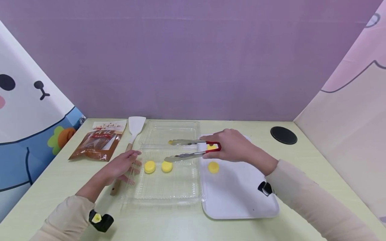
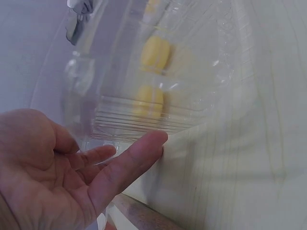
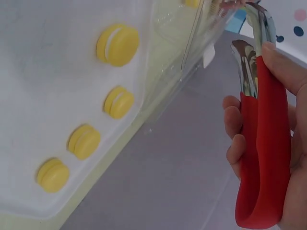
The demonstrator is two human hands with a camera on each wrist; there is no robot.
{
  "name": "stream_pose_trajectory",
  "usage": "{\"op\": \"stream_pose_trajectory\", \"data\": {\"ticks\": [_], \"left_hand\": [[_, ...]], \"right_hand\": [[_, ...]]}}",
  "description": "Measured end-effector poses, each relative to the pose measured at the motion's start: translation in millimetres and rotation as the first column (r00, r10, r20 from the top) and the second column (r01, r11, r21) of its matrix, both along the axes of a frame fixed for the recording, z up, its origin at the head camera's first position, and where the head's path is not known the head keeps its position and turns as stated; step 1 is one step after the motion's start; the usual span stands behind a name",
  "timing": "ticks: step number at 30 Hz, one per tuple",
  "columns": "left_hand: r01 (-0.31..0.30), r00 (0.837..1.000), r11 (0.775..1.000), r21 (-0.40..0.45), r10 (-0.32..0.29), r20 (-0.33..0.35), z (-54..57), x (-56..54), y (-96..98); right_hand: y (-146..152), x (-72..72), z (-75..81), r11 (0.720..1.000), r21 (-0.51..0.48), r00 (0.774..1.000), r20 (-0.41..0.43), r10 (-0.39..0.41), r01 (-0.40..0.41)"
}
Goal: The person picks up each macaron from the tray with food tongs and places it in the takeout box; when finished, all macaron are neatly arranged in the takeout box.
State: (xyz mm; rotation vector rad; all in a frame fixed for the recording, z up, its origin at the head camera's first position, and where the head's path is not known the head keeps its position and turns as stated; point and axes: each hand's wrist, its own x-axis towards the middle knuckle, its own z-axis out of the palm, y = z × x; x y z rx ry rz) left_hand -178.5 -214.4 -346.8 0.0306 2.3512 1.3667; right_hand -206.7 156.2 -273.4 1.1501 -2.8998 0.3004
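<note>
My right hand [image 1: 230,145] holds metal tongs with red handles [image 3: 261,143], their arms spread apart over a clear plastic box [image 1: 167,194]; nothing shows between the tips. Two yellow macarons [image 1: 149,167] lie side by side in the box. My left hand [image 1: 122,167] is at the box's left edge, its fingers extended with fingertips right at the ribbed wall in the left wrist view. A white tray [image 1: 241,204] adjoins the box on the right. On it, several yellow macarons [image 3: 118,45] show in the right wrist view; the right hand partly hides one in the head view.
A spatula [image 1: 136,125] with a white blade and wooden handle lies left of the box, partly behind the left hand. Beyond it is a brown food packet [image 1: 98,142]. A black round disc [image 1: 283,135] lies at the far right. A purple wall [image 1: 193,67] stands behind the table.
</note>
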Motion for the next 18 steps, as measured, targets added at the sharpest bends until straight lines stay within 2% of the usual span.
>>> {"op": "stream_pose_trajectory", "data": {"ticks": [7, 13, 18], "left_hand": [[0.003, 1.0, 1.0, 0.001, -0.003, -0.002, -0.4, 0.3, -0.2], [0.007, 1.0, 1.0, 0.017, -0.007, -0.004, -2.0, -1.2, -1.6], [0.009, 1.0, 1.0, 0.015, -0.009, -0.004, -3.5, -2.4, -2.5]], "right_hand": [[24.2, 3.0, 7.7, 0.999, -0.027, 1.0, -0.016, -0.027, 0.027], [48.9, 5.0, 8.9, 0.996, -0.077, 0.998, -0.04, -0.044, 0.041], [69.7, 8.8, 8.4, 0.995, -0.081, 0.997, -0.039, -0.068, 0.064]]}}
